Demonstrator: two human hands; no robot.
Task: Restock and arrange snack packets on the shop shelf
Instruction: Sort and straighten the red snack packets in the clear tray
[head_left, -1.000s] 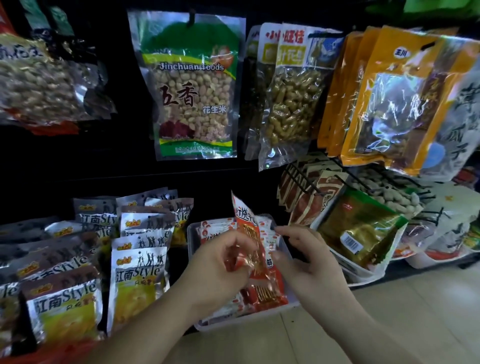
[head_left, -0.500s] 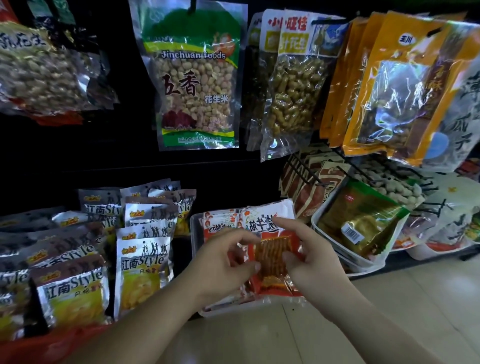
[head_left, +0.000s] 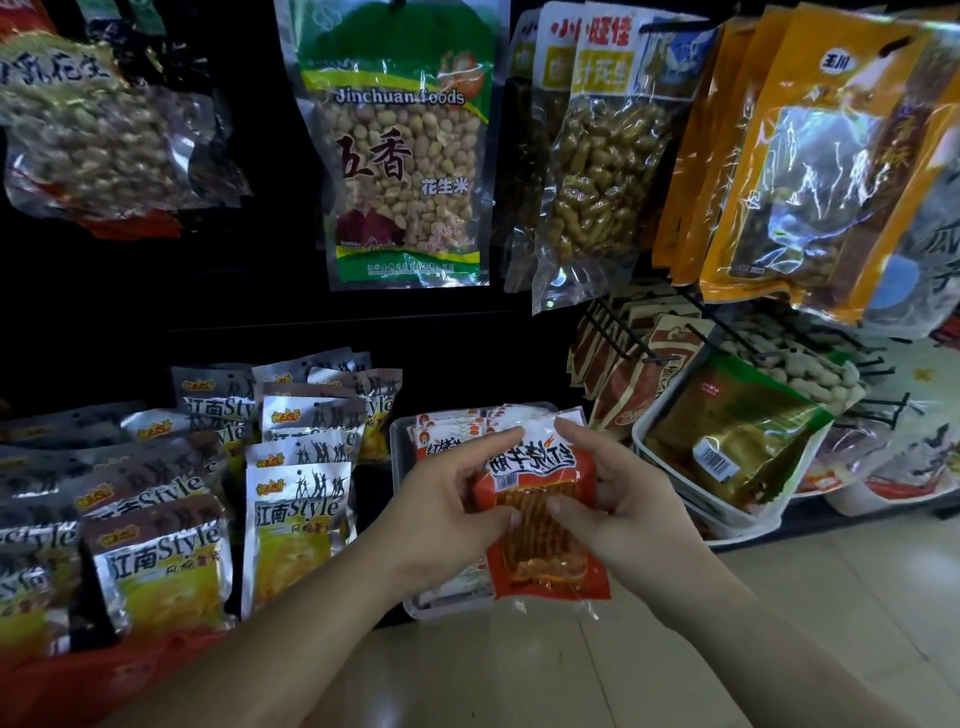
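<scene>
Above the clear tray (head_left: 402, 519), both forearms reach forward; the left hand (head_left: 441, 512) and right hand (head_left: 631, 506) pinch the red snack packet (head_left: 540, 530) by its side edges, thumbs on its face.

The green peanut bag (head_left: 400, 156) is showing "Jinchuan Foods" and "五香 花生米", while the silver packets (head_left: 296, 530) are displaying "江南Style".

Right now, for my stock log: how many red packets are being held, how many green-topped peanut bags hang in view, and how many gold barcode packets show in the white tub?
red packet, held: 1
green-topped peanut bag: 1
gold barcode packet: 1
Total: 3
</scene>
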